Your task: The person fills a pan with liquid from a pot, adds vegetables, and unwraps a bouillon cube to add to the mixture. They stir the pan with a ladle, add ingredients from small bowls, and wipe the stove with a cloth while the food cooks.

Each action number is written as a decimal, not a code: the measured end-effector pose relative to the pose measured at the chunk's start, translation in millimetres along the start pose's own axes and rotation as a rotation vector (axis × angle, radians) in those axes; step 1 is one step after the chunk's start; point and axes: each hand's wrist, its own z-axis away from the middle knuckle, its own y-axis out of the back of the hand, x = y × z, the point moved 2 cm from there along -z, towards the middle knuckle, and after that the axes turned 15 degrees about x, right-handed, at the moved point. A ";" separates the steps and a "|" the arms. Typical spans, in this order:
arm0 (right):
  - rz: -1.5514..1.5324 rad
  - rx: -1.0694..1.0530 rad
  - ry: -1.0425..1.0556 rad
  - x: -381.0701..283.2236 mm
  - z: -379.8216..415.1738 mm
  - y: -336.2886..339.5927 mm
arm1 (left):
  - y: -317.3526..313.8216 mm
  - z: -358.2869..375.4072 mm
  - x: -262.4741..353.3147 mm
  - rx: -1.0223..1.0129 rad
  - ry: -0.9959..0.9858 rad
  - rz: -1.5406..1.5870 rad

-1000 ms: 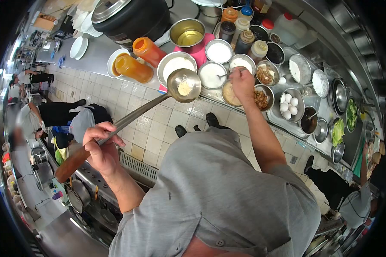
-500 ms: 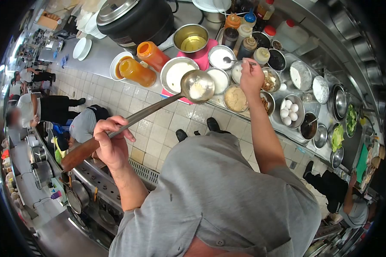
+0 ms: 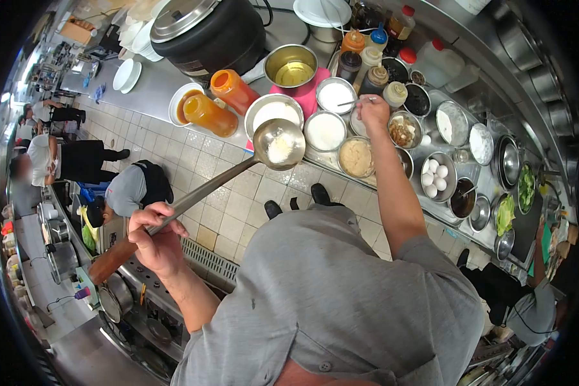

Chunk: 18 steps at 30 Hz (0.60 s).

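My left hand [image 3: 156, 241] is closed around the handle of a large metal ladle [image 3: 206, 190]. The ladle's bowl hangs over the floor by the counter edge, with a small heap of pale powder [image 3: 280, 147] in it. My right hand [image 3: 372, 112] pinches a thin metal spoon [image 3: 347, 103], whose stem reaches over a bowl of white powder [image 3: 336, 95]. Close to that hand are a second bowl of white powder [image 3: 326, 131], a bowl of tan paste [image 3: 356, 157] and a bowl of brown bits [image 3: 404, 130].
Sauce bottles [image 3: 376, 80] crowd behind the bowls. Eggs fill a steel bowl [image 3: 438, 174] at right. A pot of oil [image 3: 291, 67], orange jars [image 3: 212, 116] and a black cooker [image 3: 206, 42] stand at left. Co-workers [image 3: 132, 190] are at left and lower right; a stove [image 3: 154, 302] lies behind.
The ladle and my left hand have shifted left and slightly down. My right hand has turned and dropped slightly with the spoon, whose tip now sits lower at the white powder bowl.
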 end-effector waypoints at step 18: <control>-0.267 0.106 -0.091 -8.0 21.8 25.9 | 18.6 -7.7 3.4 0.031 -0.030 0.038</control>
